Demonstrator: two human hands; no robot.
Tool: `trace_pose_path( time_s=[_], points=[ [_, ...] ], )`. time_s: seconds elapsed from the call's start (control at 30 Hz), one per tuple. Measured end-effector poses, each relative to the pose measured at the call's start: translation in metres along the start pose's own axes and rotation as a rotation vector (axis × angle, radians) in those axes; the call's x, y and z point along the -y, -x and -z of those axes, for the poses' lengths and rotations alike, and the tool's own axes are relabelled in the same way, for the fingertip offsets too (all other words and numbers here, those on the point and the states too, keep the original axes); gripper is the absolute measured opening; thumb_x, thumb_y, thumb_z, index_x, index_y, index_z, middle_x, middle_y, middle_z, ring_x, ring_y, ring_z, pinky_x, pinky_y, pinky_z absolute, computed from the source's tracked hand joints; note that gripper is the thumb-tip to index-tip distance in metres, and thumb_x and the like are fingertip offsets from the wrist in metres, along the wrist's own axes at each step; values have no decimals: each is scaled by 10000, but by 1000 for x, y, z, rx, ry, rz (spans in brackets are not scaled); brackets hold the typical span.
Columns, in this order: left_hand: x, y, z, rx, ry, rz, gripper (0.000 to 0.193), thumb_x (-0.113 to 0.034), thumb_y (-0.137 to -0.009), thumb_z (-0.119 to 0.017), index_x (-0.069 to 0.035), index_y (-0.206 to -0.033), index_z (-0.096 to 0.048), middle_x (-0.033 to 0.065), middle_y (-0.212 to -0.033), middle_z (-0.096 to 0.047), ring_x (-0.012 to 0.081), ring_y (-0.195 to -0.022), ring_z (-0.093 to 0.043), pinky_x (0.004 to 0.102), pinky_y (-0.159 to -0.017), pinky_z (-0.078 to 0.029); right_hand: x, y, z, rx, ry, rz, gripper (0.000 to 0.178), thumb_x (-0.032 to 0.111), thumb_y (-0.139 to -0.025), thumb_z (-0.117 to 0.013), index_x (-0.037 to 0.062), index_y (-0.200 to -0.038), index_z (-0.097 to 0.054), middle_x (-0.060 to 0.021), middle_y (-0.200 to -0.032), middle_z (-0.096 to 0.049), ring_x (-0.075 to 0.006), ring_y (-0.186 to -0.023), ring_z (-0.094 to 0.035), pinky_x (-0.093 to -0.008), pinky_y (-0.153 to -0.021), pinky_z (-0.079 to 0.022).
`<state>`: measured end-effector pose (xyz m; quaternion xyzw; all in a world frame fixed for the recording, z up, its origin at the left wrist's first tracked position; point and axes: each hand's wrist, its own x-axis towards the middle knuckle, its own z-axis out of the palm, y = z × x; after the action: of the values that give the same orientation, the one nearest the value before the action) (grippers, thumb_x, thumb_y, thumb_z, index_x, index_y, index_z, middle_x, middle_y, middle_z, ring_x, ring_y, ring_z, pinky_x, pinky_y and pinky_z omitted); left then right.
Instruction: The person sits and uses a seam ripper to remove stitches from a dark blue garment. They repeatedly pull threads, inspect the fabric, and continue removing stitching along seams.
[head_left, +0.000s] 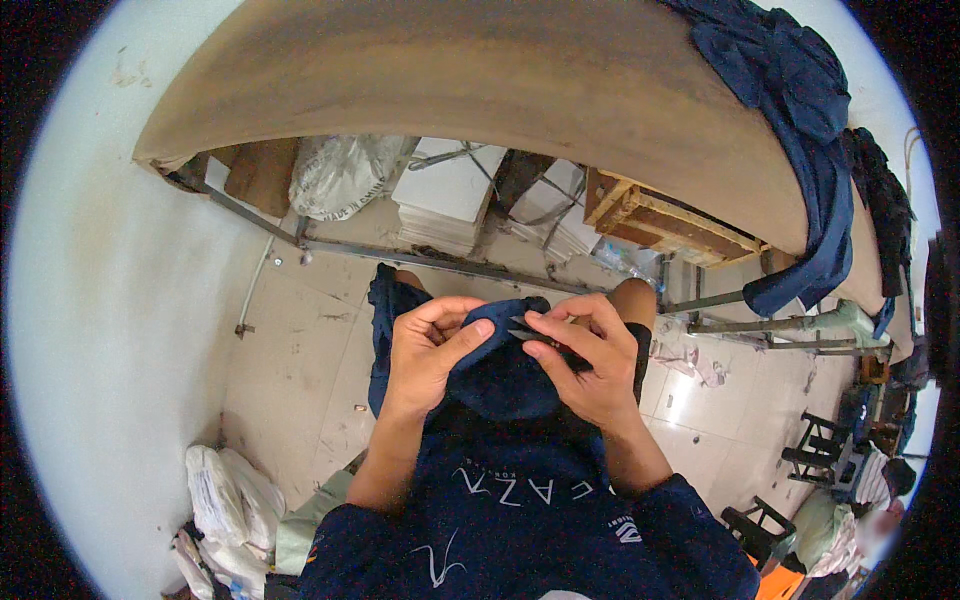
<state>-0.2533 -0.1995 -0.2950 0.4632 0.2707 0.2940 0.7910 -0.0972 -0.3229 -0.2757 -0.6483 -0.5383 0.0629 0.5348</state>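
A: What are the hands up to?
B: The left hand point(432, 348) pinches a folded edge of navy cloth point(508, 388); the right hand point(598, 352) grips what look like thread snips point(520, 332), tips at that edge. I'd call it trimming.
A: And the next move?
B: It seems to need a steady edge and careful tips, so the cloth isn't nicked.
A: How does the cloth look?
B: Soft, plain, matte; raised between the hands, slack bunched below, between the knees point(631, 297).
A: Further out?
B: A tan-covered worktop point(470, 80), navy garments point(785, 110) draped over its right side, stacked white sheets point(445, 190) underneath.
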Motion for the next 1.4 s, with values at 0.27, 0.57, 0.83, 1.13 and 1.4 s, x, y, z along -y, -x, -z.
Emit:
trace_pose_path(
  time_s=[0.27, 0.57, 0.83, 1.13, 1.4],
  points=[
    [0, 4, 1, 14, 12, -3, 232, -5, -832, -743, 21, -1052, -677, 95, -940, -721, 100, -816, -671, 223, -740, -543, -2, -5, -10, 6, -40, 47, 270, 27, -728, -816, 44, -989, -748, -77, -930, -629, -111, -678, -578, -221, -573, -449],
    [3, 3, 5, 18, -41, 12, 221, -22, -833, -748, 9, -1041, -684, 73, -930, -721, 81, -805, -661, 212, -718, -522, -6, -6, -6, -76, -56, -104, 328, 129, -714, -841, 71, -1019, -734, -84, -986, -640, -158, -810, -620, -255, -600, -473],
    [-4, 0, -9, 23, -504, -310, 195, 15, -768, -768, -32, -945, -704, 57, -901, -700, 124, -780, -650, 250, -671, -515, -33, -2, -21, -34, -217, -80, 259, 2, -674, -831, 43, -900, -712, -45, -861, -620, -64, -662, -499, -196, -543, -355],
    [13, -7, 1, -33, -813, -1049, 238, 41, -605, -803, -77, -800, -732, 54, -813, -630, 194, -684, -621, 277, -573, -490, -8, -2, -14, -50, -337, -280, 226, -1, -695, -811, 44, -883, -696, -46, -952, -568, -69, -690, -495, -205, -565, -366],
    [12, -8, 8, -39, -824, -1087, 238, 33, -582, -807, -73, -782, -733, 57, -812, -626, 198, -672, -619, 288, -564, -491, -1, 1, 16, 141, -144, -207, 294, 116, -741, -814, 73, -1021, -738, -80, -939, -617, -192, -829, -623, -280, -695, -505]
  ],
)
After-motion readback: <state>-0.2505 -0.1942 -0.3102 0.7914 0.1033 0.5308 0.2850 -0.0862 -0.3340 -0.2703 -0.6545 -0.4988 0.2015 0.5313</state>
